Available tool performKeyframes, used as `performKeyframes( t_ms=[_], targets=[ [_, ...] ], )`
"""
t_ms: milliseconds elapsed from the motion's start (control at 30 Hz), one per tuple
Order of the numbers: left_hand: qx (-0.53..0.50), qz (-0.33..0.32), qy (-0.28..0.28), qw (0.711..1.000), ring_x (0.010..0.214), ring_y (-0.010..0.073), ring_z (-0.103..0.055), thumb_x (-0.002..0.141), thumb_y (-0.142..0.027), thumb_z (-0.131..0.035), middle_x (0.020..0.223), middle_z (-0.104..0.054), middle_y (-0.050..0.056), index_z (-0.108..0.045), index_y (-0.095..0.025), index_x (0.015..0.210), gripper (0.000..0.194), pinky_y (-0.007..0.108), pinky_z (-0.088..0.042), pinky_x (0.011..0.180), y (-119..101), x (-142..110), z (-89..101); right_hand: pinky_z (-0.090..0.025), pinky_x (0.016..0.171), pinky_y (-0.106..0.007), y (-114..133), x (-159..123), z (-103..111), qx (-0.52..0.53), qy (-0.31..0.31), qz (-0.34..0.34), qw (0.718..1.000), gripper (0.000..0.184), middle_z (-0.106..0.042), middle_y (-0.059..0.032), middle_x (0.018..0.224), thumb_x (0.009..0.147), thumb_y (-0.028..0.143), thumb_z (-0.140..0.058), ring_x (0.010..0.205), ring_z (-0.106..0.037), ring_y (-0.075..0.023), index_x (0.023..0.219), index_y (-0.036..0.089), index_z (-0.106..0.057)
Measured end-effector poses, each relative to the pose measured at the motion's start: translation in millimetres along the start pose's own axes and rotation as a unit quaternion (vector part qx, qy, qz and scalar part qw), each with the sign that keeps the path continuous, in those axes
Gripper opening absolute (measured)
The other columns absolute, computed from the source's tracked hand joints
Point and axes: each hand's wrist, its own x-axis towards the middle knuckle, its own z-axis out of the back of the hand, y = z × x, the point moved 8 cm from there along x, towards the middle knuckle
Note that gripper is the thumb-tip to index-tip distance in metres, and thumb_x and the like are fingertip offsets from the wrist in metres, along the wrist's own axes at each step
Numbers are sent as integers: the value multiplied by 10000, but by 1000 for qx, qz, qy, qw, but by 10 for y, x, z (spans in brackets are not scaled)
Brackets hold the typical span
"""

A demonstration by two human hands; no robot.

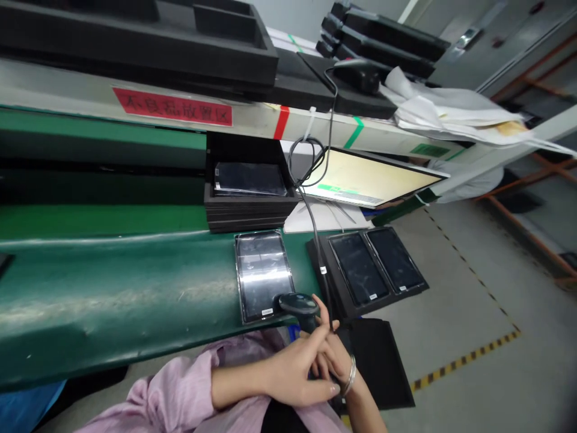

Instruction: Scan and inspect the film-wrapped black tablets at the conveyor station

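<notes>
A black handheld barcode scanner (pixel 300 304) points left, its head over the lower right corner of a film-covered tablet-like screen panel (pixel 264 273) with a small white label. My right hand (pixel 331 352), with a bracelet at the wrist, is closed round the scanner's handle, mostly hidden. One finger reaches up beside the scanner head. My left hand (pixel 295 370) crosses over it, thumb and fingers apart and resting against the right hand. To the right, two more dark panels (pixel 360 267) lie in a black foam tray (pixel 340 288).
Behind the panel stands a stack of black foam trays (pixel 252 214) with panels in the top one. A tilted monitor (pixel 360 177) sits beneath the shelf (pixel 256 120). The scanner's coiled cable (pixel 311 210) hangs from it. Another black tray (pixel 383 361) is below my right side.
</notes>
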Motion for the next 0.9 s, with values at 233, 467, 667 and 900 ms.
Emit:
performKeyframes(
  t_ms=[233, 467, 667, 900],
  targets=[
    [245, 110, -138, 953, 1166, 222, -469, 773, -226, -535, 1287, -505, 145, -198, -153, 1440, 751, 423, -383, 1042, 366, -135, 537, -411, 1023, -366, -418, 512, 434, -46, -94, -16, 994, 884, -503, -121, 1302, 763, 369, -535, 1149, -546, -216, 1474, 165, -50],
    [578, 343, -196, 714, 1417, 355, -1, 674, -205, -710, 1539, -11, 203, -149, -225, 1459, 966, 607, -199, 1097, 952, -596, 1112, -371, 1058, -333, -919, 1191, 400, -110, -73, -57, 990, 828, -488, -153, 1328, 779, 219, -508, 1223, -500, -205, 1468, 114, -63],
    [627, 352, -208, 663, 1411, 339, -3, 636, -181, -714, 1530, -21, 193, -154, -256, 1448, 989, 569, -234, 1096, 1125, -618, 1181, -415, 1002, -342, -828, 1690, 383, -167, -80, -30, 982, 784, -532, -168, 1273, 806, 163, -485, 1171, -543, -227, 1473, 109, -74],
    [586, 337, -202, 709, 1405, 339, -88, 637, -181, -647, 1532, -53, 158, -241, -308, 1428, 899, 510, -256, 1106, 1168, -610, 1267, -337, 1081, -332, -619, 1903, 494, -291, -125, 0, 949, 804, -342, -224, 1407, 751, 51, -455, 1323, -370, -259, 1464, 17, -86]
  ],
)
